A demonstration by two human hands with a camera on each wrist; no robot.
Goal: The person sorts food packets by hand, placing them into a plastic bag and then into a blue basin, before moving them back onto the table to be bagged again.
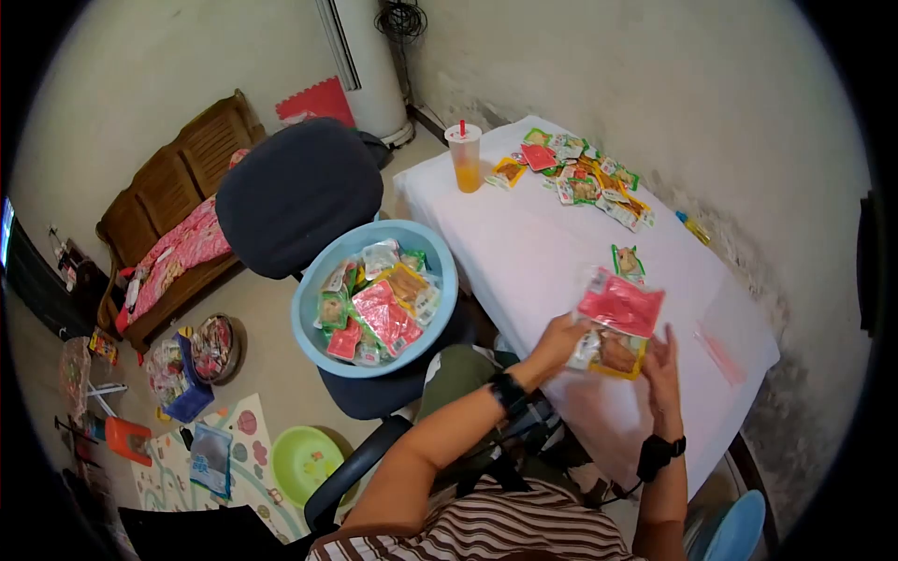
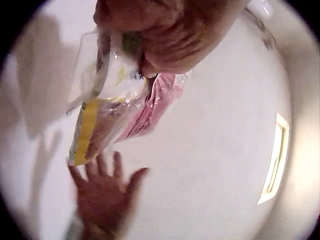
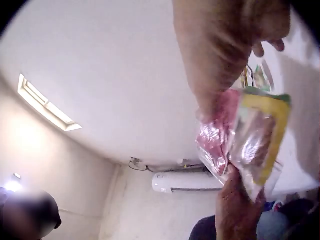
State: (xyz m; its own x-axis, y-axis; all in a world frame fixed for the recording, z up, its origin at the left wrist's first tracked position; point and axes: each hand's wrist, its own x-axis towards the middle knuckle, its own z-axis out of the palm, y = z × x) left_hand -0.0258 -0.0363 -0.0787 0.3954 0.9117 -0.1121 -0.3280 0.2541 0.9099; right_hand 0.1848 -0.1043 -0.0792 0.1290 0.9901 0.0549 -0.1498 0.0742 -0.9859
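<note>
Over the table, the left hand (image 1: 559, 342) grips a yellow-edged clear packet (image 1: 619, 355) together with a red packet (image 1: 621, 303). In the left wrist view, that hand (image 2: 165, 35) pinches the top of the yellow-edged packet (image 2: 92, 127), with the red packet (image 2: 152, 107) beside it. The right hand (image 1: 662, 374) is at the packets' right edge in the head view, its fingers extended; the left wrist view shows it (image 2: 104, 195) spread just below the packet. A small green-edged packet (image 1: 628, 263) lies on the table behind the red one.
A pile of packets (image 1: 589, 178) and a cup with orange drink (image 1: 465, 159) stand at the table's (image 1: 449, 220) far end. Left of it, a blue basin (image 1: 309, 323) of packets sits on a chair. A clear pink-edged bag (image 1: 720, 353) lies at the right.
</note>
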